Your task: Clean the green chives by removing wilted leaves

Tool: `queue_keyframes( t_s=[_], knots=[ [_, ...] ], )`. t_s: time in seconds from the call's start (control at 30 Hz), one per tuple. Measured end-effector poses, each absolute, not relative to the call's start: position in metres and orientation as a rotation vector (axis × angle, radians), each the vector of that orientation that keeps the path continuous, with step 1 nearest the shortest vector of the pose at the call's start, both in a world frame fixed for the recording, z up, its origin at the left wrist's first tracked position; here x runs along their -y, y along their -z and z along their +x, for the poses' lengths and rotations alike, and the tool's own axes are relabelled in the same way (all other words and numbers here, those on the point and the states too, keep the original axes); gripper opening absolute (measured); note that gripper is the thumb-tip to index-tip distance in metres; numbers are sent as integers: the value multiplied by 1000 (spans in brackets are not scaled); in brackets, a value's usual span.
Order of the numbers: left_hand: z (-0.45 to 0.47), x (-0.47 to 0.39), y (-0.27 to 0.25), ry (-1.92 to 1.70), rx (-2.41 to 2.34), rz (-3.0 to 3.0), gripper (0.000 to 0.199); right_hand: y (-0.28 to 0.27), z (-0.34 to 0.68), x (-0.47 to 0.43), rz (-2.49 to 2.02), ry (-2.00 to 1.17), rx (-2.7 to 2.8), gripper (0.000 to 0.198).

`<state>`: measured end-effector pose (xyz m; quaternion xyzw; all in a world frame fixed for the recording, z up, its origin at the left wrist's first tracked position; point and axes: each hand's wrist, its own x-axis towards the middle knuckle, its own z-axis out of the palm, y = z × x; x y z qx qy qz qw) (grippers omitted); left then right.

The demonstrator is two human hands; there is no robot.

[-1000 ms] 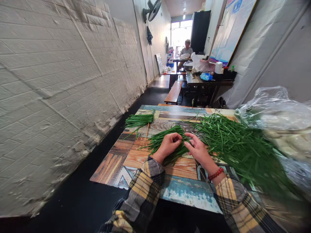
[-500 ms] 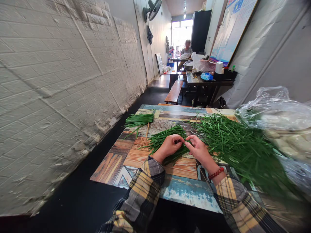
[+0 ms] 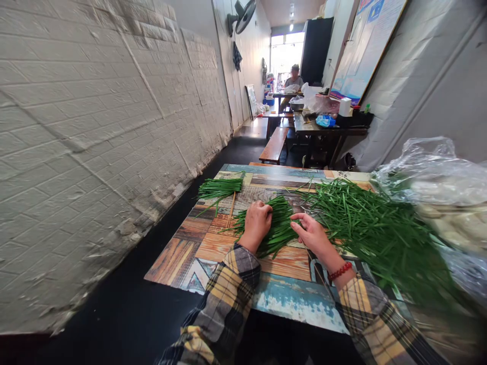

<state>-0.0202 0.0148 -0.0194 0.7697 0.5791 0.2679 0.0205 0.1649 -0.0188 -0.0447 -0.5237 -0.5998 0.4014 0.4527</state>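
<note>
My left hand (image 3: 257,223) rests on the middle bundle of garlic chives (image 3: 279,228), its fingers curled down against the leaves; the fingertips are partly hidden. Just right of that bundle is my right hand (image 3: 311,234), its thumb and forefinger bent toward the chives. A thin stick like a skewer (image 3: 318,268) runs from under my right palm down toward the wrist, and seems held there. Farther left lies a neat row of chives (image 3: 220,188), with thin sticks (image 3: 231,209) sticking out of it toward me.
A large loose heap of chives (image 3: 365,223) covers the table's right side, beside a clear plastic bag (image 3: 429,167) with pale contents. The patterned table (image 3: 228,246) ends at the left above dark floor. Beyond stand a bench (image 3: 274,144), another cluttered table (image 3: 327,130) and a seated person (image 3: 294,78).
My left hand has drawn back left from the right fingertips and turned down onto the bundle. My right hand has barely moved. The view has shifted slightly.
</note>
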Motion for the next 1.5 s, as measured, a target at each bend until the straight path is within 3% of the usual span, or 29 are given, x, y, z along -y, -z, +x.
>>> queue_keyframes(
  t_s=[0.27, 0.63, 1.5],
  knots=[
    [-19, -12, 18, -636, -1856, 2497, 14, 46, 164, 19, -1307, -1001, 1509, 32],
    [-15, -20, 20, -1100, -1553, 2162, 11, 40, 164, 20, -1348, -999, 1526, 36],
    [-10, -17, 13, -1139, -1407, 2086, 11, 37, 163, 21, -1321, -990, 1504, 35]
  ],
)
